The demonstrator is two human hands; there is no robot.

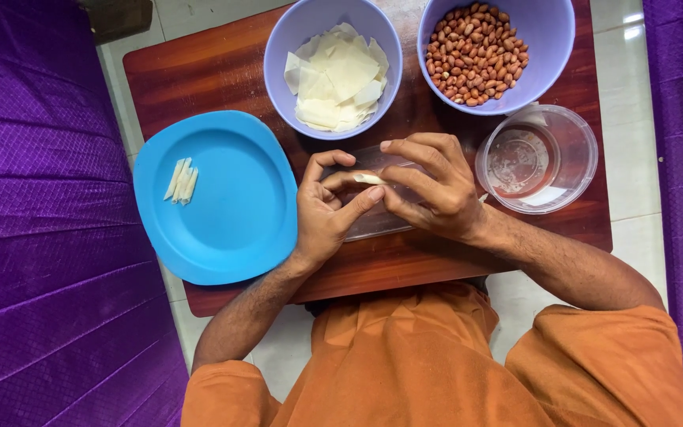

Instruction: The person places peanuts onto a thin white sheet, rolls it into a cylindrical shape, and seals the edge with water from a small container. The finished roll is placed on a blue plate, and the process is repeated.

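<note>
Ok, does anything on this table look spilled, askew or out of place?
Nothing stands out. Both hands pinch a small dough piece; the bowls sit upright, and finished rolls lie together on the blue plate.

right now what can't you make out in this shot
- Head view: the small pale piece is mostly hidden by the left hand and right hand, so its shape is unclear.
- The clear tray under the hands is largely covered.
- The peanut bowl is cut off by the top edge.
</note>
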